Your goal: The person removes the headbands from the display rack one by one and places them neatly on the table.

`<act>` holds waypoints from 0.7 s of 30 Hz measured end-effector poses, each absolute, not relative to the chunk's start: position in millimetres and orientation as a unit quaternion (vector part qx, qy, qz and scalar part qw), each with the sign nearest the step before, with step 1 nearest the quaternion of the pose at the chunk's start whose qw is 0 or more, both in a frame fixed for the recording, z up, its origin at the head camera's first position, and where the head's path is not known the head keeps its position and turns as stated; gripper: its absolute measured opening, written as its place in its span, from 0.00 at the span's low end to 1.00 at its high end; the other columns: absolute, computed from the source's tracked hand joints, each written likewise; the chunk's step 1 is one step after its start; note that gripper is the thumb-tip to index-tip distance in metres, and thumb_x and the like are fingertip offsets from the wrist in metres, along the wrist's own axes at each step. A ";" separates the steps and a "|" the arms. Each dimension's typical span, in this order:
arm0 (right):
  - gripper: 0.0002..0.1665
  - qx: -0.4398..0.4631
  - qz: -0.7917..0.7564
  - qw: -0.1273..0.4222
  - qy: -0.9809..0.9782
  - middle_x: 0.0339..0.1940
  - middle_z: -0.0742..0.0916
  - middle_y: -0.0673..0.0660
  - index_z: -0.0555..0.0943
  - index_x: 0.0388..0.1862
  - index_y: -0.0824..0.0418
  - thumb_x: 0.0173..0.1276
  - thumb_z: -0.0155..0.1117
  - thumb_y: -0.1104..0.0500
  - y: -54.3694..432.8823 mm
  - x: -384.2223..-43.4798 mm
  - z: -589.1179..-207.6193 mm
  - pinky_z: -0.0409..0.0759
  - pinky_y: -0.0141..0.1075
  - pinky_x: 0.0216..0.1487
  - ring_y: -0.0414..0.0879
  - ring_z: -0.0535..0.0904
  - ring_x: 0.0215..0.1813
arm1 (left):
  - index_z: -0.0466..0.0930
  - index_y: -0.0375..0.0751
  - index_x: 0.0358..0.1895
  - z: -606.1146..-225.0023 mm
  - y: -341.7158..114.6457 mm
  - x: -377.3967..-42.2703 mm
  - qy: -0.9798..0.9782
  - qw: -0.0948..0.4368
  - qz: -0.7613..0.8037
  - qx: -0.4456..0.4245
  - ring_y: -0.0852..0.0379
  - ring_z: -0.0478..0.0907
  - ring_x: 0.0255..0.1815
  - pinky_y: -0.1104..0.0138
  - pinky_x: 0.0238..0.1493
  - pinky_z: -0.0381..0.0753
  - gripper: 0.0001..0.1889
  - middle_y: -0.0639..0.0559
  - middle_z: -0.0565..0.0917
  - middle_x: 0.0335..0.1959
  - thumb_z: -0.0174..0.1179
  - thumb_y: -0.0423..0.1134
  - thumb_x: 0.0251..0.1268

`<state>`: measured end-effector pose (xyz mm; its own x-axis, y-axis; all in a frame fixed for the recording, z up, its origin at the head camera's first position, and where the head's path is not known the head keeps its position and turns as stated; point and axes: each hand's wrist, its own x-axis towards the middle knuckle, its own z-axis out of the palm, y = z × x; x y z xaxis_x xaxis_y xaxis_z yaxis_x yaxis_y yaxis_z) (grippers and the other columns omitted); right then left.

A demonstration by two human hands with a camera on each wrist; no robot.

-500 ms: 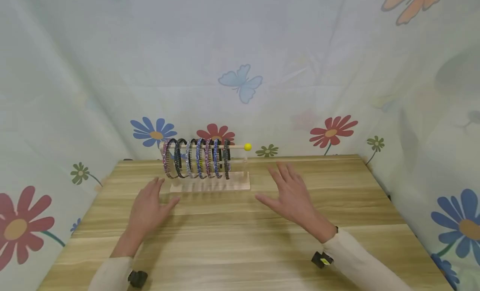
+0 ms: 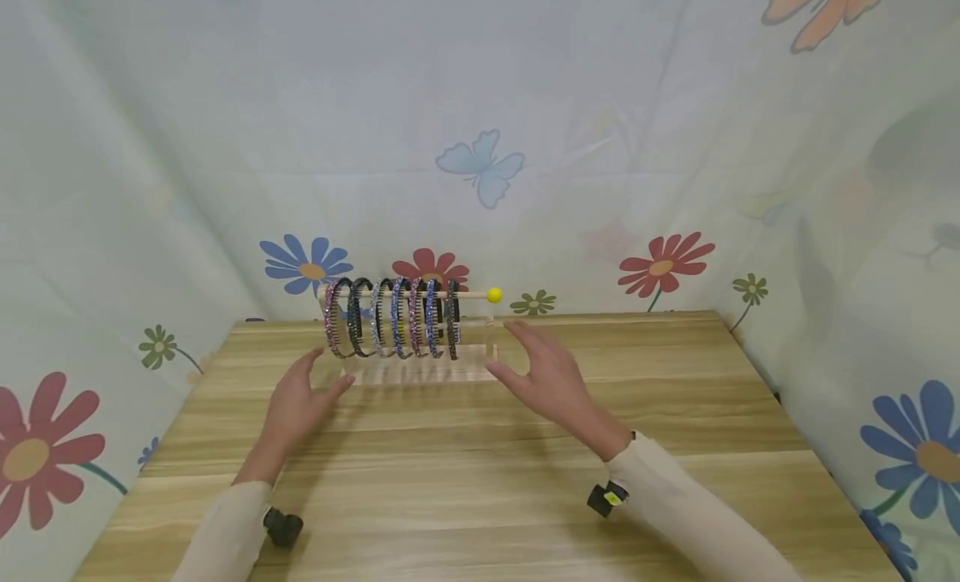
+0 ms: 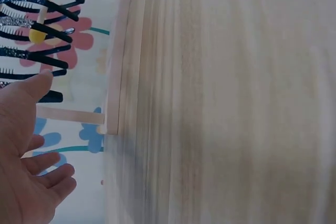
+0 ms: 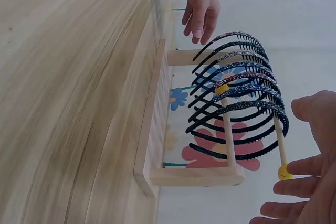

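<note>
Several glittery toothed headbands [image 2: 398,319] hang in a row on a wooden headband rack [image 2: 420,369], its rod tipped with a yellow ball [image 2: 494,295]. Pink, black, silver and blue bands show. By the rack's left end is my left hand [image 2: 291,411], thumb spread from its fingers, with nothing in it. My right hand [image 2: 551,378] stands at the right end, fingers extended and empty. In the right wrist view, fingertips of the right hand [image 4: 317,169] overlap the yellow ball [image 4: 285,172]; contact is unclear. The left thumb overlaps a headband [image 3: 47,56] in the left wrist view.
The rack stands near the back edge of a wood-grain table [image 2: 480,482]. Behind it and along both sides hangs a pale curtain [image 2: 480,82] printed with flowers and butterflies. Each wrist wears a small black camera, such as the right camera [image 2: 603,499].
My right hand has moved left, closer to the right end of the rack. The left hand has shifted only slightly. Rack and headbands stay where they were.
</note>
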<state>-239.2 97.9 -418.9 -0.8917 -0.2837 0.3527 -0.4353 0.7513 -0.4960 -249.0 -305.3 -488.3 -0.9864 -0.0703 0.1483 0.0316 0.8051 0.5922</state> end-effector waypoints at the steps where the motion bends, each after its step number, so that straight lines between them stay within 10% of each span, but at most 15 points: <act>1: 0.43 0.194 0.301 0.129 -0.925 0.74 0.76 0.57 0.70 0.77 0.54 0.71 0.63 0.34 95.0 -241.4 -419.2 0.72 0.61 0.67 0.59 0.72 0.73 | 0.54 0.31 0.79 -488.6 -305.8 -250.4 -0.945 0.081 -0.318 0.011 0.26 0.62 0.73 0.34 0.68 0.63 0.48 0.26 0.61 0.76 0.60 0.63 0.71; 21: 0.31 0.236 0.507 0.098 -0.823 0.58 0.87 0.59 0.79 0.67 0.59 0.72 0.67 0.43 53.3 -279.8 -442.3 0.86 0.42 0.50 0.56 0.85 0.57 | 0.64 0.35 0.75 -513.3 -305.4 -280.5 -0.894 0.065 -0.442 0.027 0.32 0.73 0.68 0.43 0.63 0.76 0.38 0.32 0.70 0.73 0.67 0.49 0.69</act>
<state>-279.8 53.3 -442.3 -0.8694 -0.2897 0.4002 -0.4877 0.3740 -0.7888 -280.5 -305.4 -513.3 -0.9901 -0.1063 0.0914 0.0079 0.6085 0.7935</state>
